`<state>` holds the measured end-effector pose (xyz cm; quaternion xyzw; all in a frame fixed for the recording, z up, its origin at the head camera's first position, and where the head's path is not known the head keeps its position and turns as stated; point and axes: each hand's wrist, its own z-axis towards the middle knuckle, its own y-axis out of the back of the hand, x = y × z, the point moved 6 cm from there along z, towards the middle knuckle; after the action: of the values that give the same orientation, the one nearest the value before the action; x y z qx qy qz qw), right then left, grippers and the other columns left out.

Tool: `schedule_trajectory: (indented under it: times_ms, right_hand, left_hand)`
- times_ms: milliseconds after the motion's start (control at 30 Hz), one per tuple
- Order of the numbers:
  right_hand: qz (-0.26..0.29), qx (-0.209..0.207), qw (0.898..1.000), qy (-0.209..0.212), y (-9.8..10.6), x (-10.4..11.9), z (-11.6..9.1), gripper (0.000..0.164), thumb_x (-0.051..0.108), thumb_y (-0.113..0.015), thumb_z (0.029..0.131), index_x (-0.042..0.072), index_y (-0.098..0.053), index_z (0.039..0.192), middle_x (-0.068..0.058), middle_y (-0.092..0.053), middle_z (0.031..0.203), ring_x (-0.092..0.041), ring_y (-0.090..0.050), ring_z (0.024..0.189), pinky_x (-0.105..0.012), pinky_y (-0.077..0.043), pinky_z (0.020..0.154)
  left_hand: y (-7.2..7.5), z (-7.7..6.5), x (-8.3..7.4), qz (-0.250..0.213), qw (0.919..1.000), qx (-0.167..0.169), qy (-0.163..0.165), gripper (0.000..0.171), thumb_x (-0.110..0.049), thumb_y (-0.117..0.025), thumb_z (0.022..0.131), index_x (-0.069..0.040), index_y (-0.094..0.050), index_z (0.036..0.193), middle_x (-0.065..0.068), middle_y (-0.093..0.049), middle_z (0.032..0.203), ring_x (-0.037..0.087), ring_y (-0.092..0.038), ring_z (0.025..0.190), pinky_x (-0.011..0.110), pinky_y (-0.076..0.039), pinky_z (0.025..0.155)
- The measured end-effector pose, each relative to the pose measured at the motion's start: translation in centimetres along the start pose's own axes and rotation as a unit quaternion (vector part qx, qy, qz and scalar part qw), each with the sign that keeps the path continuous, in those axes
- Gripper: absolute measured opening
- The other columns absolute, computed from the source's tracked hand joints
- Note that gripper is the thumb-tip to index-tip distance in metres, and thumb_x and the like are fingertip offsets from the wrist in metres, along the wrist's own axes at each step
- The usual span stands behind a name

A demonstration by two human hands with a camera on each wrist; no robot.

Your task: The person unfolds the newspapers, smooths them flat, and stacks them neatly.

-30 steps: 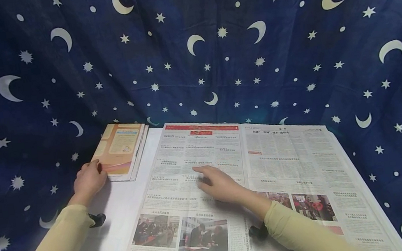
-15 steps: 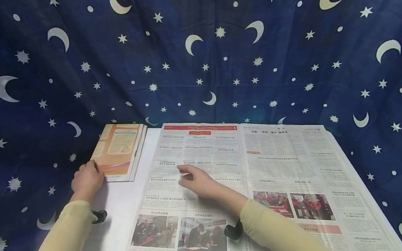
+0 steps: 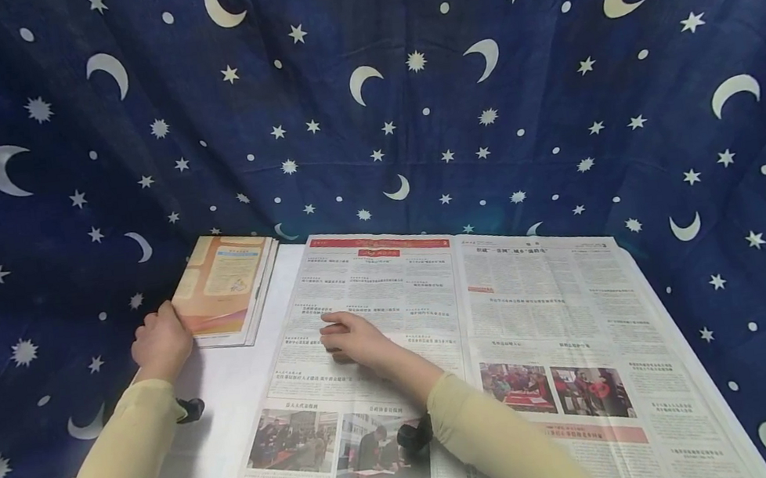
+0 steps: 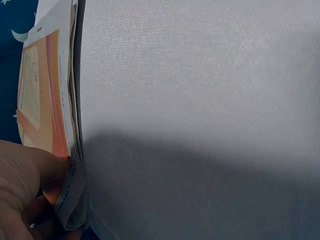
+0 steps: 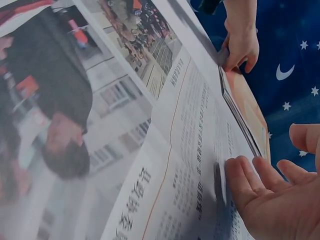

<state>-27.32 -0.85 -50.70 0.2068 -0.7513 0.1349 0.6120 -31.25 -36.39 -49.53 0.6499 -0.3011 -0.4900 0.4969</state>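
Observation:
A stack of thin books (image 3: 225, 288) lies at the table's far left, its top cover orange with a pale panel. My left hand (image 3: 162, 344) grips the near left corner of that stack. In the left wrist view the thumb (image 4: 52, 170) presses on the cover while fingers curl below the edge. An unfolded newspaper (image 3: 388, 286) spreads over the middle and right of the table. Over its left page is my right hand (image 3: 359, 342), holding nothing. In the right wrist view its fingers (image 5: 265, 172) are loosely extended, close over the printed sheet.
A strip of white tabletop (image 3: 233, 414) shows between the stack and the newspaper. Behind and around the table hangs a dark blue cloth (image 3: 341, 117) printed with moons and stars. A dark device (image 3: 414, 434) is worn at the right wrist.
My right hand has moved left across the newspaper's left page. The left hand stays at the stack's corner, shifting slightly. The newspaper and stack lie as before.

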Motion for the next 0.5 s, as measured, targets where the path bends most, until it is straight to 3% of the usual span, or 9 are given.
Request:
schedule_trajectory:
  times_ms: [233,500]
  right_hand:
    - [0.021,-0.002,1.000,-0.006,-0.75,-0.28,0.64,0.058,0.016,-0.066,0.098,0.005,-0.047,0.152,-0.016,-0.062,0.135,-0.029,-0.066,0.116,-0.038,-0.057,0.094]
    - [0.015,-0.006,1.000,-0.015,-0.80,-0.71,0.57,0.055,0.020,-0.065,0.099,0.007,-0.050,0.150,-0.012,-0.066,0.131,-0.026,-0.067,0.114,-0.036,-0.058,0.092]
  left_hand:
    - [0.09,0.08,0.02,-0.031,0.9994,0.007,0.017,0.063,-0.007,-0.051,0.097,0.013,-0.025,0.151,0.044,-0.036,0.134,0.061,-0.038,0.122,0.073,-0.036,0.101]
    - [0.59,-0.24,0.36,-0.094,0.9952,0.012,0.025,0.047,-0.008,-0.048,0.092,0.020,-0.045,0.129,0.045,-0.041,0.121,0.061,-0.042,0.116,0.068,-0.037,0.099]
